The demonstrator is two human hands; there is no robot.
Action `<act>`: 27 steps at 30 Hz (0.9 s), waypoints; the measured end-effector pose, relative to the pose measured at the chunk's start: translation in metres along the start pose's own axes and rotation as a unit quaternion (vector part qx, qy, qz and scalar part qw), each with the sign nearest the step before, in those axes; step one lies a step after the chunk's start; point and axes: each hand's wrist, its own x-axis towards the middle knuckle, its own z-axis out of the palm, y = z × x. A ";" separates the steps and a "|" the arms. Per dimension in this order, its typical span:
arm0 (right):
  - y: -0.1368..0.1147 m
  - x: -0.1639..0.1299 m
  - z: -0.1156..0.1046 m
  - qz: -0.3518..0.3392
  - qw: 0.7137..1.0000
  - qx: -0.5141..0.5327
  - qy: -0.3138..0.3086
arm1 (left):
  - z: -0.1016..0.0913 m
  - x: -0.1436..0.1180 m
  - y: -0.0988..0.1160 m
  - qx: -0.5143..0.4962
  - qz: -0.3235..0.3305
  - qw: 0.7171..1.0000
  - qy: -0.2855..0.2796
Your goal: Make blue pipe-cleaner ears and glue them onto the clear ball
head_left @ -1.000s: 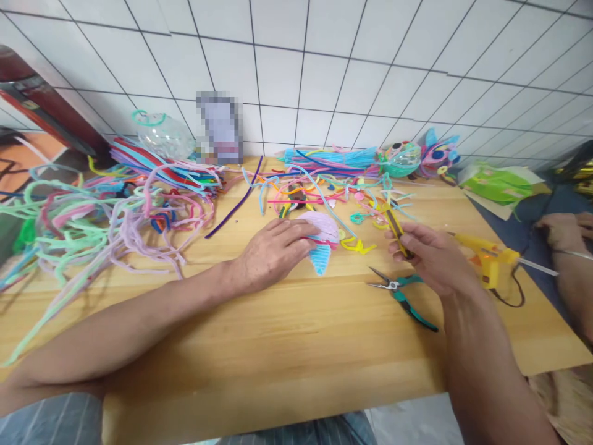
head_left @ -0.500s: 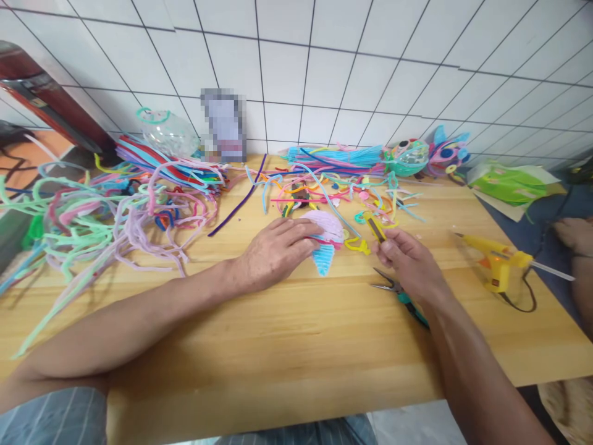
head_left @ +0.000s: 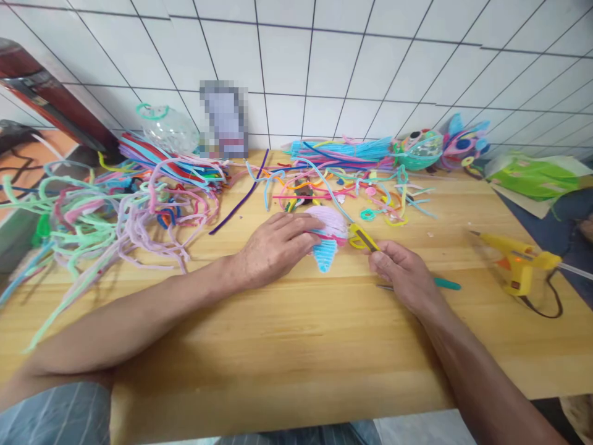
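Note:
My left hand (head_left: 282,250) is closed on the left edge of a pipe-cleaner craft piece (head_left: 327,221). The piece has a rounded lilac top, a pink band and a light blue pointed part (head_left: 325,254) hanging toward me. Between the thumb and fingers of my right hand (head_left: 401,272) is a yellow utility knife (head_left: 364,238), its front end close to the craft piece's right side. Whether the two touch, I cannot tell. Beneath the right hand lie pliers with a teal handle (head_left: 447,283), mostly covered by the hand.
A yellow glue gun (head_left: 519,266) rests on the right. Loose pipe cleaners (head_left: 125,222) are tangled on the left, with a bundle (head_left: 343,151) along the wall. Finished-looking craft figures (head_left: 419,150) stand at the back right, a clear ball (head_left: 171,131) and propped phone (head_left: 227,120) at the back left.
My right hand has brought the utility knife leftward and down, to the craft piece's right side. The pliers are now more covered. My left hand stays on the piece; the view has shifted slightly.

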 end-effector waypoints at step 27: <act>0.013 -0.004 -0.009 -0.046 0.994 0.073 0.063 | 0.002 -0.002 -0.002 -0.027 -0.019 0.999 -0.012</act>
